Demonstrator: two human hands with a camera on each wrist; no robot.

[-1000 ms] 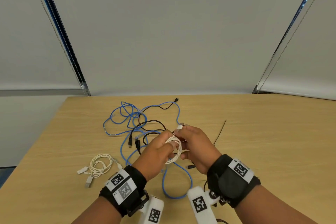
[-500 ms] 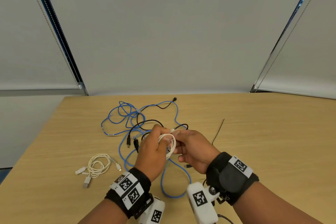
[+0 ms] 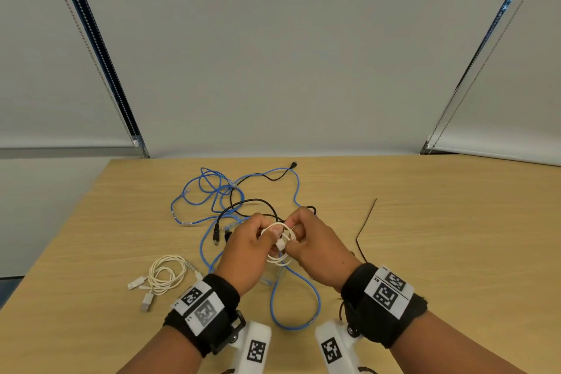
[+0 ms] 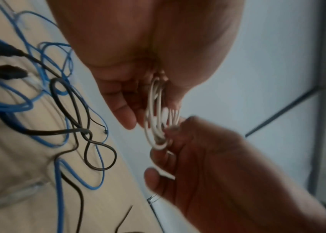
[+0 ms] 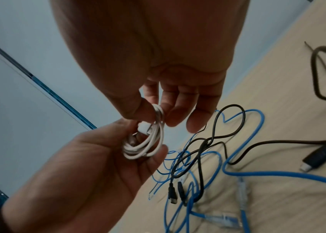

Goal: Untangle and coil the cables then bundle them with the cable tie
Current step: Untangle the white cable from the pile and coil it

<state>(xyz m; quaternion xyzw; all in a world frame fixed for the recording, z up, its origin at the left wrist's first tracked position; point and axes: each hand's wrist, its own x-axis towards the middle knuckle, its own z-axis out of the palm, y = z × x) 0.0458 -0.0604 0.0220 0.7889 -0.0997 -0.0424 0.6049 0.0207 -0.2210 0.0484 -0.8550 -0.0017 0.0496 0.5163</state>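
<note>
A small white cable coil (image 3: 280, 253) is held above the table between both hands. My left hand (image 3: 267, 232) grips its left side with thumb on top and fingers curled under it (image 5: 148, 151). My right hand (image 3: 296, 231) pinches the loops and the white plug (image 3: 281, 244) between thumb and fingers (image 5: 156, 115). Under the hands a long blue cable (image 3: 212, 191) and a black cable (image 3: 252, 201) lie tangled together on the table. A second white coil (image 3: 165, 275) lies at the near left. A thin black cable tie (image 3: 365, 228) lies to the right of the hands.
The wooden table (image 3: 455, 252) has bare surface on its right half and its near left corner. Black USB plugs (image 3: 216, 234) lie just left of my left hand. Grey blinds (image 3: 273, 55) hang behind the table's far edge.
Both hands have shifted slightly left and away with the white coil. The white plug, earlier sticking up above the coil, now lies against the loops between the thumbs.
</note>
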